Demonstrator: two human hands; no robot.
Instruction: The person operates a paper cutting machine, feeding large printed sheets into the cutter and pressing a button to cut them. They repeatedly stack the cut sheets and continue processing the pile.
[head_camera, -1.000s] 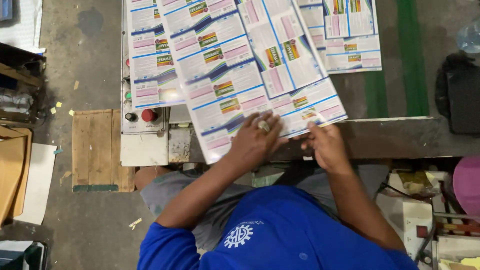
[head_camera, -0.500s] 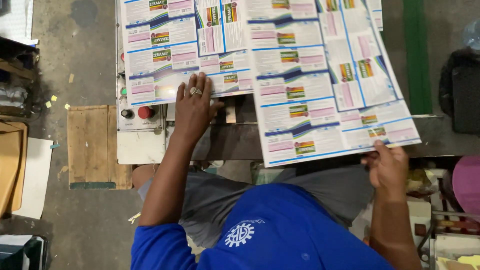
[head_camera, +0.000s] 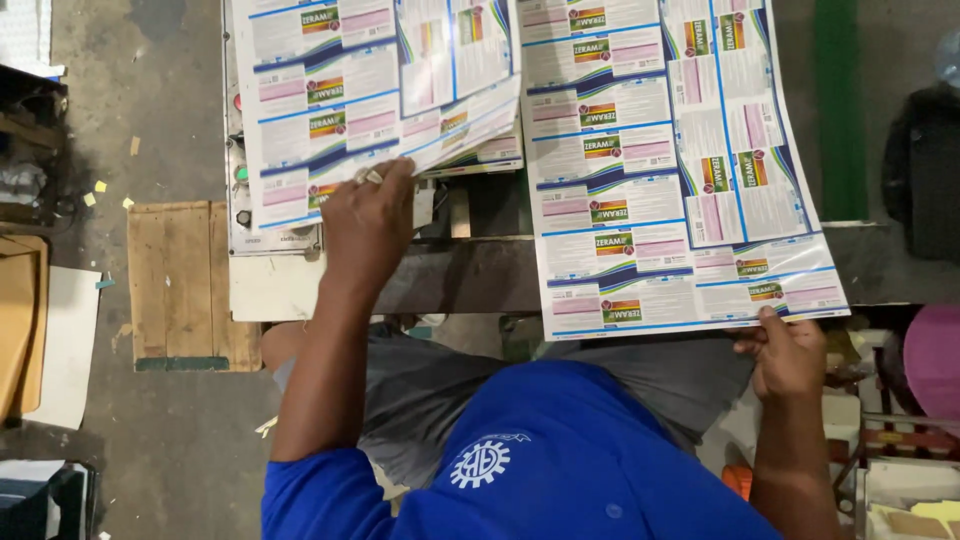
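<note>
My left hand (head_camera: 368, 222), with a ring on one finger, grips the near edge of a stack of printed label sheets (head_camera: 330, 110) and lifts the top sheets off the pile at the left. My right hand (head_camera: 790, 355) pinches the near right corner of a separate large printed sheet (head_camera: 670, 160), white with blue, pink and green label panels. That sheet lies flat over the dark worktable (head_camera: 470, 275) on the right. My blue shirt and grey trousers fill the bottom of the view.
A white control box with a red and a green button (head_camera: 262, 270) sits under the left stack. A wooden pallet (head_camera: 180, 285) lies on the concrete floor at left. Cardboard and paper lie far left; a pink round object (head_camera: 935, 365) and machine parts stand at right.
My right hand has drawn one sheet away to the right and set it square. My left hand moved to the left stack and now curls under its edge, lifting sheets.
</note>
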